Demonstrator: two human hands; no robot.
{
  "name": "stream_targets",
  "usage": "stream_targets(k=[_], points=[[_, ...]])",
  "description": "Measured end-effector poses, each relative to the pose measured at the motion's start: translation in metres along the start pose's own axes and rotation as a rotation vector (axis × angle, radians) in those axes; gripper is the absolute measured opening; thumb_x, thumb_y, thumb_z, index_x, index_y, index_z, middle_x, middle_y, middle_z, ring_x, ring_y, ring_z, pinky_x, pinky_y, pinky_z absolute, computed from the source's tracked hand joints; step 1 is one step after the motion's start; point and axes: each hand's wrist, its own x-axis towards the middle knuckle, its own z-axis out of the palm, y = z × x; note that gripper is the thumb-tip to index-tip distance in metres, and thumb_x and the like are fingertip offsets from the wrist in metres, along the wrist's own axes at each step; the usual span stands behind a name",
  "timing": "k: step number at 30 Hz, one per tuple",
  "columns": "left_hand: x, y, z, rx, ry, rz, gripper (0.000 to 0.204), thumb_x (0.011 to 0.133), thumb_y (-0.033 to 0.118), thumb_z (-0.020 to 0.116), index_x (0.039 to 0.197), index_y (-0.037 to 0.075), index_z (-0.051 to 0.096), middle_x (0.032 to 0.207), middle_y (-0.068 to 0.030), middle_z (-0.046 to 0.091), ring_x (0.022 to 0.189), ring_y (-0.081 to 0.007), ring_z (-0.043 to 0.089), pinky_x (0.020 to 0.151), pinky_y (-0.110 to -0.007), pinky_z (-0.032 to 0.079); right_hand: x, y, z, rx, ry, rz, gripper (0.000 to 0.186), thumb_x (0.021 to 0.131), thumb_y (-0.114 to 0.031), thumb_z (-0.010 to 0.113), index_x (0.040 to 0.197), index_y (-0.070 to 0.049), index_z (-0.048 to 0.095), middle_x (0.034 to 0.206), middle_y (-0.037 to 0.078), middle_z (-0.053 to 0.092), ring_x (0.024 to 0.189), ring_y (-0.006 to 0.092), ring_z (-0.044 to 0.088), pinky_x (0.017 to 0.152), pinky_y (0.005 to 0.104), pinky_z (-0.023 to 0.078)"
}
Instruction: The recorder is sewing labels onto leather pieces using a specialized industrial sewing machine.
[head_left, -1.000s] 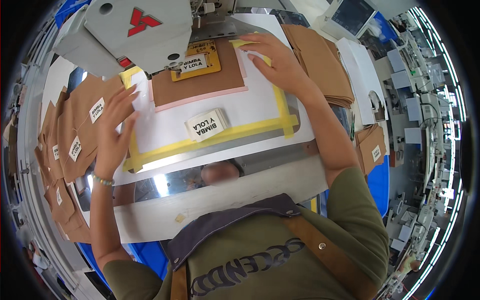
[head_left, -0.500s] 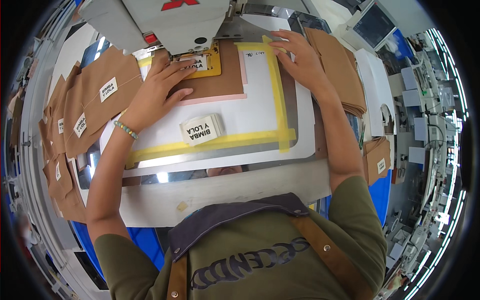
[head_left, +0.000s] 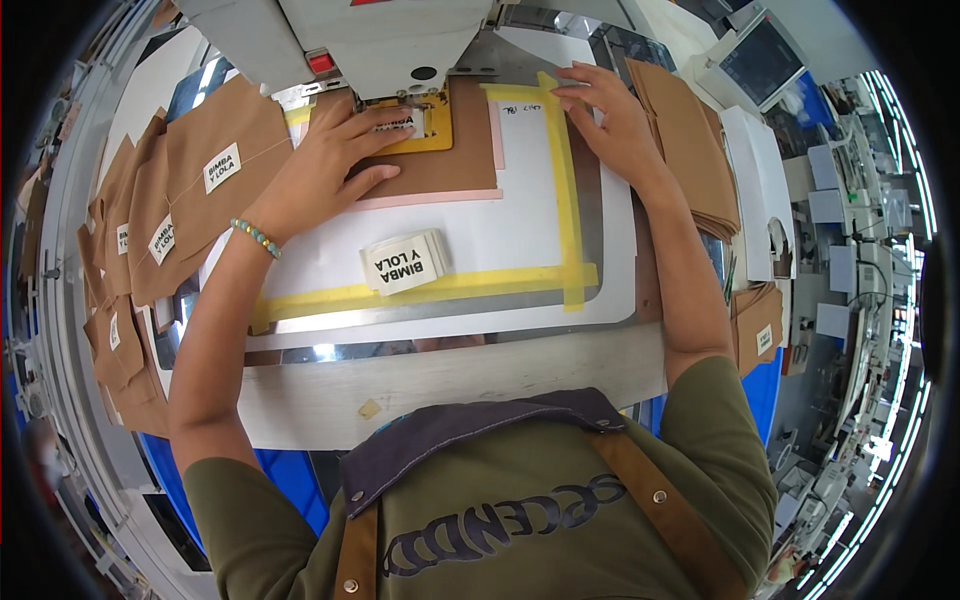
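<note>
My left hand [head_left: 325, 170] lies flat with fingers spread on a brown fabric piece [head_left: 465, 170]. Its fingertips reach onto a white printed label [head_left: 418, 121] inside a yellow frame [head_left: 440, 132], under the sewing machine head [head_left: 385, 45]; the fingers cover part of the label. My right hand [head_left: 615, 130] is open, its fingers apart and slightly bent, by the upper end of a yellow tape strip [head_left: 568, 210] on a white template sheet [head_left: 500, 235]. Between my forearms, a small stack of white labels [head_left: 404, 263] rests on that sheet. Pink strips [head_left: 440, 197] edge the fabric piece.
Labelled brown pieces [head_left: 215, 130] spread over the left side, joined by thread. Stacked brown pieces [head_left: 680, 150] lie right of my right forearm, with more labelled ones [head_left: 757, 325] lower down. A monitor [head_left: 755, 58] stands at the far right. The grey table edge [head_left: 470, 385] runs before me.
The whole view has shifted slightly to the right. My left fingers have slid a little across the label; my right hand stays at the tape with hardly any movement.
</note>
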Motion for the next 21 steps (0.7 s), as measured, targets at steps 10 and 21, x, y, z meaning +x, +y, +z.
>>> stream_targets(k=[10, 21], points=[[0.000, -0.003, 0.001, 0.004, -0.002, 0.028, 0.044, 0.096, 0.020, 0.075, 0.139, 0.011, 0.071, 0.154, -0.0021, 0.061, 0.117, -0.0339, 0.048, 0.113, -0.043, 0.043, 0.002, -0.001, -0.004, 0.000, 0.036, -0.005, 0.019, 0.099, -0.011, 0.068, 0.114, -0.007, 0.078, 0.136, 0.009, 0.072, 0.139, 0.0315, 0.058, 0.115, 0.0441, 0.047], [0.006, -0.015, 0.008, 0.034, 0.019, -0.042, 0.040, 0.102, 0.029, 0.071, 0.139, 0.014, 0.072, 0.147, -0.0131, 0.063, 0.134, -0.0375, 0.049, 0.119, -0.048, 0.039, -0.002, -0.004, 0.001, 0.017, 0.066, 0.008, 0.016, 0.098, -0.009, 0.070, 0.112, -0.006, 0.078, 0.132, 0.008, 0.074, 0.136, 0.0308, 0.059, 0.113, 0.0430, 0.049]])
